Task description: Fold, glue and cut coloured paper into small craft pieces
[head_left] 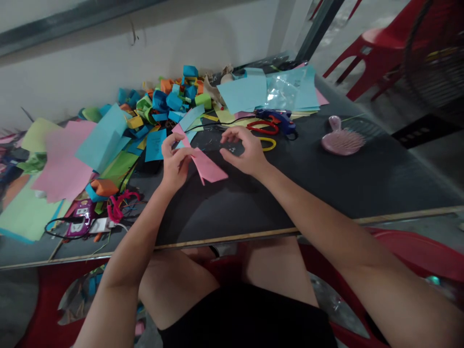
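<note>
My left hand [175, 162] pinches a folded pink paper [207, 166] at its upper left part, holding it just above the dark table [326, 183]. The paper's pointed end sticks out to the right. My right hand [243, 150] hovers beside the paper's right side with its fingers curled and apart, and nothing shows between them. A blue paper strip [189, 121] lies just behind the pink paper.
A heap of folded coloured paper pieces [174, 99] lies at the back. Loose pink, blue and green sheets [72, 154] spread at the left. Red scissors [263, 126], a blue glue gun [281, 118], a pink hairbrush [340, 139] and blue sheets [268, 92] sit to the right.
</note>
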Available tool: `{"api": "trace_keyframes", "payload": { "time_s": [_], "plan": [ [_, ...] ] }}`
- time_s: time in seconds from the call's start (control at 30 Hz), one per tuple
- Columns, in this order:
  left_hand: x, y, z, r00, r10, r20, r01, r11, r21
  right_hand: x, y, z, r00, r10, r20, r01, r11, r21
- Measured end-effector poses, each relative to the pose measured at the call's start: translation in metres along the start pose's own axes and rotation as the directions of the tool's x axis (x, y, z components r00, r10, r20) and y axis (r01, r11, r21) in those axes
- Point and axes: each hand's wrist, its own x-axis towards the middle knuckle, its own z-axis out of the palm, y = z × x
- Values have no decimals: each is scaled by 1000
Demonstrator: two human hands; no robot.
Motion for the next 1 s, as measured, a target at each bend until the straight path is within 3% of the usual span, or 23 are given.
{"api": "trace_keyframes", "payload": {
  "time_s": [0.13, 0.2, 0.27, 0.33, 0.37, 0.43, 0.47, 0.57, 0.63, 0.7, 0.77, 0.8, 0.87, 0.93, 1.0],
  "plan": [
    [4, -4, -2, 997, -77, 8, 75, 925, -372, -2, 10, 9, 985, 152, 85, -160, 982, 96],
    [6, -6, 1, 993, -116, 24, 106, 778, -619, -2, 15, 14, 949, 273, 155, -304, 921, 245],
    [7, -7, 6, 986, -145, 76, 146, 566, -812, -2, 15, 19, 895, 348, 279, -438, 807, 396],
    [5, -7, 13, 976, -159, 147, 200, 397, -896, -2, 11, 22, 821, 367, 437, -555, 692, 462],
    [4, -7, 15, 970, -168, 178, 229, 361, -904, -2, 9, 24, 784, 366, 502, -600, 656, 458],
    [1, -6, 18, 950, -225, 215, 289, 382, -878, -3, 5, 26, 749, 372, 548, -635, 640, 433],
    [0, -7, 18, 939, -264, 220, 316, 405, -858, -3, 5, 26, 766, 383, 516, -620, 653, 435],
    [-2, -13, 12, 911, -388, 138, 333, 498, -800, -3, 13, 24, 877, 410, 249, -480, 735, 479],
    [-2, -19, 4, 912, -407, -46, 256, 653, -712, -1, 21, 19, 921, 389, 29, -360, 818, 449],
    [-3, -23, -5, 913, -317, -256, 162, 859, -486, -1, 27, 13, 941, 303, -153, -244, 917, 314],
    [-4, -24, -11, 937, -119, -329, 59, 981, -187, 0, 30, 7, 963, 136, -232, -113, 988, 107],
    [-5, -24, -13, 957, -9, -289, -5, 999, -47, 0, 30, 5, 973, 50, -225, -50, 999, 6],
    [-6, -20, -15, 979, 176, -105, -161, 977, 138, 0, 31, 3, 984, -77, -163, 54, 989, -136],
    [-5, -16, -14, 953, 293, 72, -302, 929, 213, 1, 34, 3, 985, -139, -100, 117, 973, -200],
    [-4, -14, -12, 920, 362, 153, -389, 892, 231, 1, 37, 5, 980, -189, -60, 171, 959, -224]
  ]
}}
